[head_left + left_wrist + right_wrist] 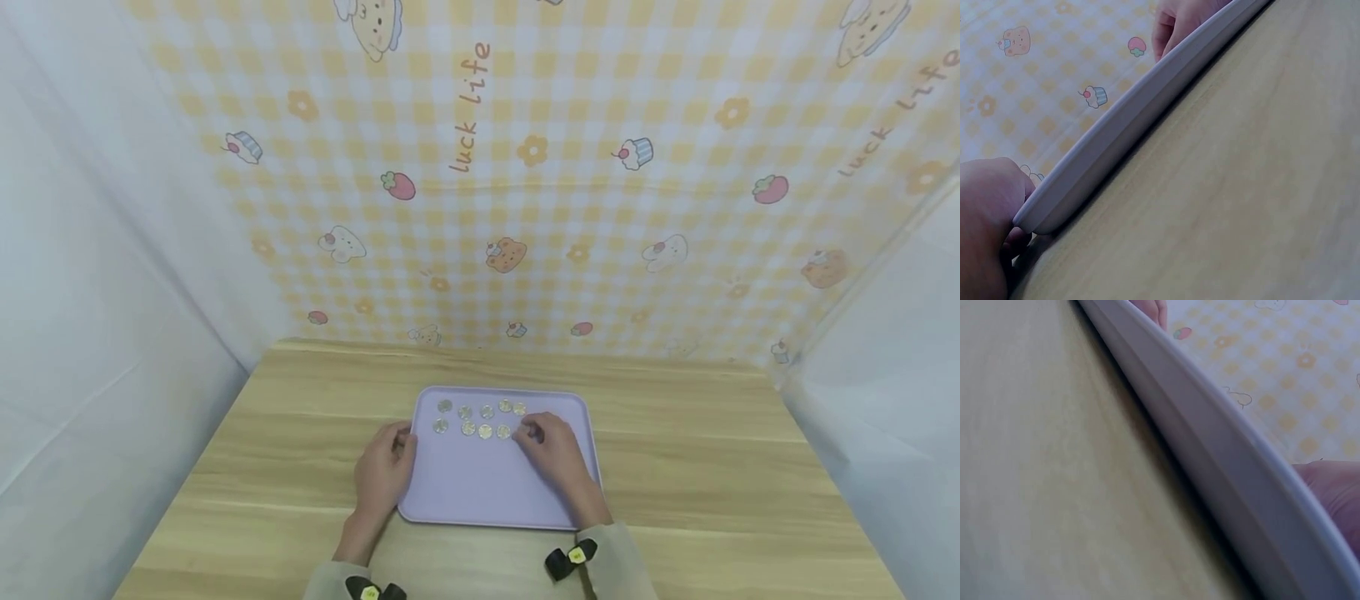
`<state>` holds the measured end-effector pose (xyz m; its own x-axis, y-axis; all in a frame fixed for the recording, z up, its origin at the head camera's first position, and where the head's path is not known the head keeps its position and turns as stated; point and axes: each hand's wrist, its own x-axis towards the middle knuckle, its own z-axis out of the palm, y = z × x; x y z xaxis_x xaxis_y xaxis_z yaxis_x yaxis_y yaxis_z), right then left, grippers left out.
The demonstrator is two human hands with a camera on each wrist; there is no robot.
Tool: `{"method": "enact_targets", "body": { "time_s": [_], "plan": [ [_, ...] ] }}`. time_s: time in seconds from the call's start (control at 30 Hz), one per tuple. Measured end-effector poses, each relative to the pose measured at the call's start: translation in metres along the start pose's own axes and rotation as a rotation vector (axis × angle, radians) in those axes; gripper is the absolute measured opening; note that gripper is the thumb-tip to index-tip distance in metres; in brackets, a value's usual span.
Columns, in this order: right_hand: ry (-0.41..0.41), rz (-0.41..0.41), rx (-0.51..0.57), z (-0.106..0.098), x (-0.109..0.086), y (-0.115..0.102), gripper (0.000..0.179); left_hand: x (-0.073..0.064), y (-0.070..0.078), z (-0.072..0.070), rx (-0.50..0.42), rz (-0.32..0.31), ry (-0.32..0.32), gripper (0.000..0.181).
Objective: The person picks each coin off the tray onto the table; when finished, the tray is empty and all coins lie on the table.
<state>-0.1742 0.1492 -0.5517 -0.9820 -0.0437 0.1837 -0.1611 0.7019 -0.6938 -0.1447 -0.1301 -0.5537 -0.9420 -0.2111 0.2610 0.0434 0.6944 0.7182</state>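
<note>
A lilac tray (495,487) lies on the wooden table, with several round metallic coins (485,432) in two rows across its far half. At the tray's left side, my left hand (385,471) grips the rim; the left wrist view shows part of this hand (988,206) above the edge and a finger below it. My right hand (557,450) reaches over the tray's right side, its fingers bent and their tips low beside the right end of the nearer row. Whether a coin is between those fingertips is hidden. The right wrist view shows mostly the tray's outer wall (1210,437).
The wooden table (697,467) extends on both sides of the tray. Behind it hangs a yellow checked cloth (555,208) with cartoon prints. White sheets (97,292) hang at the left and right. Black straps with yellow tags (576,556) sit at both sleeves.
</note>
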Motion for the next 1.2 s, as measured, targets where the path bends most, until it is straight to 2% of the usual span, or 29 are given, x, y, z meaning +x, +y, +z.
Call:
{"method": "enact_targets", "body": {
  "time_s": [0.43, 0.57, 0.73, 0.93, 1.2],
  "plan": [
    [0.032, -0.039, 0.053, 0.0031, -0.0012, 0.0061, 0.021, -0.0021, -0.0002, -0.0010, -0.010, -0.023, -0.003, 0.024],
    [0.073, -0.046, 0.082, 0.0034, -0.0005, 0.0081, 0.020, -0.0015, -0.0007, -0.0001, -0.010, -0.021, -0.006, 0.024],
    [0.128, -0.035, 0.148, 0.0036, -0.0015, 0.0074, 0.021, -0.0002, 0.0000, 0.0000, -0.017, -0.014, -0.007, 0.024],
    [0.149, -0.033, 0.187, 0.0045, -0.0014, 0.0042, 0.022, 0.0001, 0.0008, -0.0022, -0.014, -0.021, -0.012, 0.023],
    [0.160, 0.008, 0.159, 0.0034, -0.0021, 0.0039, 0.026, -0.0008, -0.0005, -0.0015, -0.022, -0.021, -0.002, 0.023]
  ]
}}
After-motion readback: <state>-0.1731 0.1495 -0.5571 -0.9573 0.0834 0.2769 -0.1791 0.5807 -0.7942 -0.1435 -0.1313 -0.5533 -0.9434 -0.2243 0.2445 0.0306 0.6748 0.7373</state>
